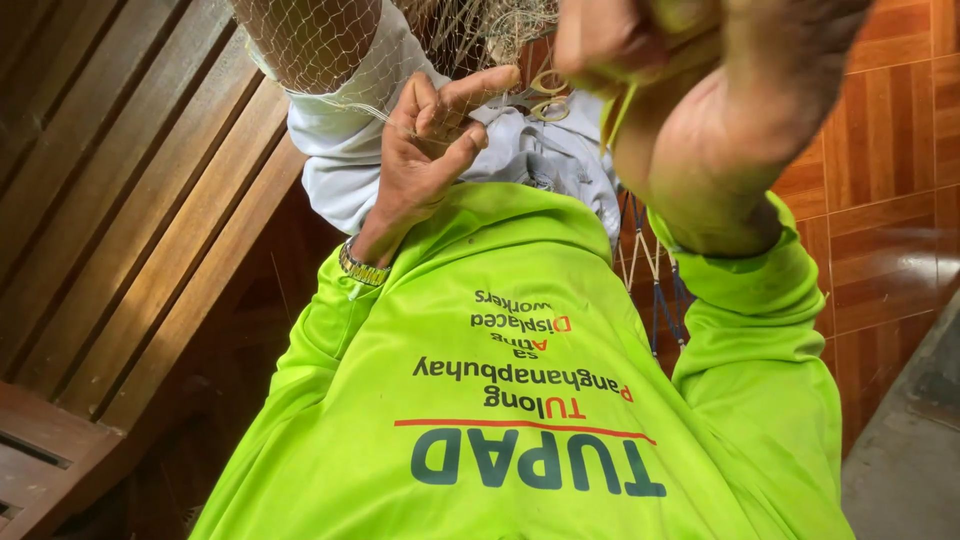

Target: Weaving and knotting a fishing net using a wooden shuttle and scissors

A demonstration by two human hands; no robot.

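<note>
Net [330, 45] drapes between hands; bench [120, 200] apparently crowds the left.
</note>
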